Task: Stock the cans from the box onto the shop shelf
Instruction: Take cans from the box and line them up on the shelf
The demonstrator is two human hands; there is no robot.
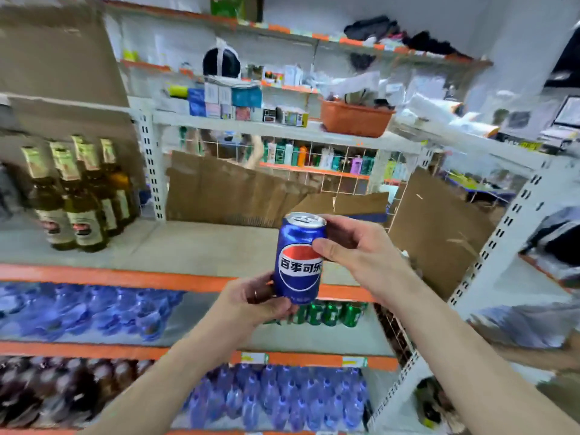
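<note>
A blue Pepsi can (299, 259) is held upright in front of the orange-edged shop shelf (194, 249). My left hand (251, 304) grips the can's base from below and the left. My right hand (354, 246) holds its upper part, thumb across the front and fingers behind the rim. The can hangs just over the shelf's front edge. The box the cans come from is out of view.
Green beer bottles (75, 196) stand at the shelf's left end. Cardboard sheets (238, 193) lean against the back and right side. Green cans (332, 313) and wrapped water bottles (94, 309) fill the shelf below. A white upright (489, 246) bounds the right.
</note>
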